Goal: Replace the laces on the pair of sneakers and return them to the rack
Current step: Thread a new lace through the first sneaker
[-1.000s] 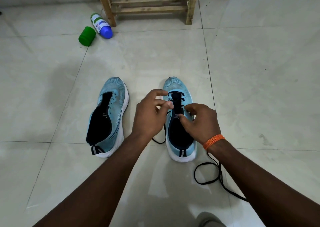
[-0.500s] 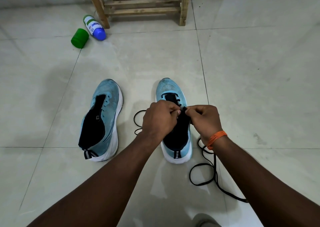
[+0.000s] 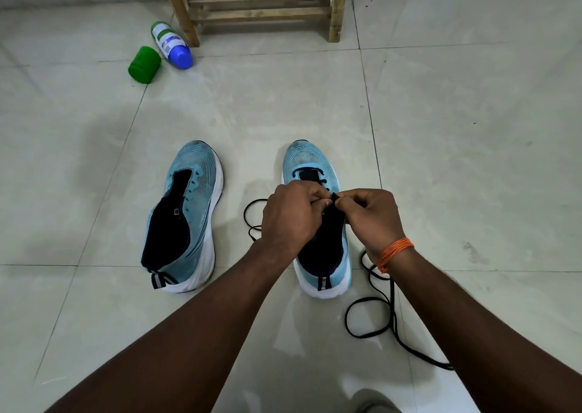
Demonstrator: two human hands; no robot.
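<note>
Right of the shoe: coils of black lace (image 3: 392, 302) lie on the tile by my right wrist and trail toward me; past them, open floor (image 3: 472, 160).
Between the sneakers: a bare strip between the unlaced sneaker (image 3: 201, 173) and the one being laced (image 3: 310, 157), narrowed by another lace loop beside my left hand (image 3: 289, 214).
Over the tongue: left and right hand (image 3: 371, 217) meet there, both pinching lace, no gap.
Ahead: clear tile up to the wooden rack (image 3: 261, 12).
Far left: a bottle (image 3: 171, 44) on its side and a green cap (image 3: 144, 64), near the rack's leg.
</note>
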